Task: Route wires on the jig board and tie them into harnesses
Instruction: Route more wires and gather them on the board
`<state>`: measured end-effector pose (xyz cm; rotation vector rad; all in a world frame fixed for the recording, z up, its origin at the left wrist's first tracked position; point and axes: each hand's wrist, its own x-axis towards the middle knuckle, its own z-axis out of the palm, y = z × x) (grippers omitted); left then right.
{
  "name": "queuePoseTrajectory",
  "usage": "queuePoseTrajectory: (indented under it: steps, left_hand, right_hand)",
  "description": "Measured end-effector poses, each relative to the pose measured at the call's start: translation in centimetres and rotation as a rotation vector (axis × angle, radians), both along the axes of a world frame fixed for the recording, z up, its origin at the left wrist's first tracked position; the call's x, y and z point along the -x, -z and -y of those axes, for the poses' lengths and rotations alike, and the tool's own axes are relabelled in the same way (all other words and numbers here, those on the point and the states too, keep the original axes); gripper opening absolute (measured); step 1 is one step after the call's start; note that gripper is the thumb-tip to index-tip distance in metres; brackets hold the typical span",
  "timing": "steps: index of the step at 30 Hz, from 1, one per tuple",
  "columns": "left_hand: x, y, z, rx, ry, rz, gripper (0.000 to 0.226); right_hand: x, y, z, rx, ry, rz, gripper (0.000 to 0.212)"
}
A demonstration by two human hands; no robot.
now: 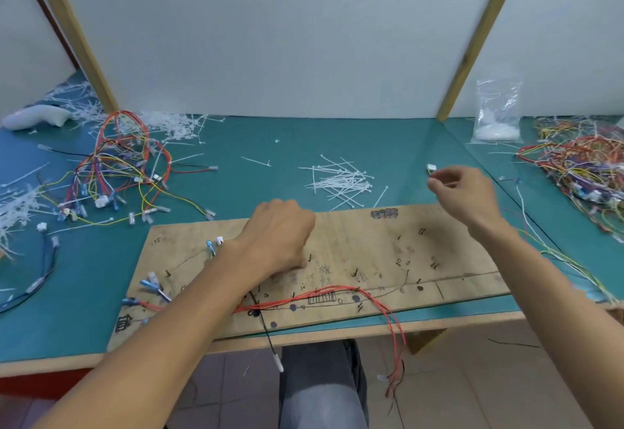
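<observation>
Tangled wire harnesses [114, 172] are lying on the green table [270, 145] at far left. The left hand [280, 239] is resting knuckles-up on the wooden jig board [371, 253], its fingers curled under so that any grip is hidden, just behind red wires [320, 295] that are running along the board's near edge and trailing off it. Past loose cable ties [341, 182], the raised right hand [462, 192] is pinching a white connector [431, 168] by its lead.

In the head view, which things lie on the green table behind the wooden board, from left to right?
Tangle of harnesses → pile of white cable ties → clear plastic bag → heap of coloured wires.
</observation>
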<state>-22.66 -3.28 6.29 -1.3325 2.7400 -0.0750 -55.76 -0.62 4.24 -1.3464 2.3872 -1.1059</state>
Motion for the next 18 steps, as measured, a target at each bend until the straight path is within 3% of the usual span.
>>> queuePoseTrajectory:
  steps: [4,6,8,11,14,18]
  left_hand:
    - [0.8,0.3,0.4,0.003,-0.021,0.041,0.035]
    - [0.9,0.6,0.6,0.011,-0.039,0.042,0.037]
    - [0.8,1.0,0.7,0.022,-0.054,0.039,0.038]
    - [0.5,1.5,0.8,0.041,-0.073,0.036,0.041]
    - [0.3,1.6,0.8,0.032,-0.099,0.001,0.041]
    - [0.1,1.0,0.6,-0.004,-0.112,-0.018,0.041]
  right_hand:
    - [5.6,0.3,5.5,-0.247,0.11,-0.198,0.048]
    - [6.9,1.0,7.0,-0.448,0.127,-0.238,0.052]
    - [7.8,2.1,8.0,-0.494,0.128,-0.181,0.044]
    - [8.3,3.0,8.4,-0.429,0.099,-0.118,0.037]
    - [8.7,1.6,7.2,-0.22,0.022,-0.135,0.024]
    - [7.7,-2.7,2.5,0.037,-0.102,-0.386,0.009]
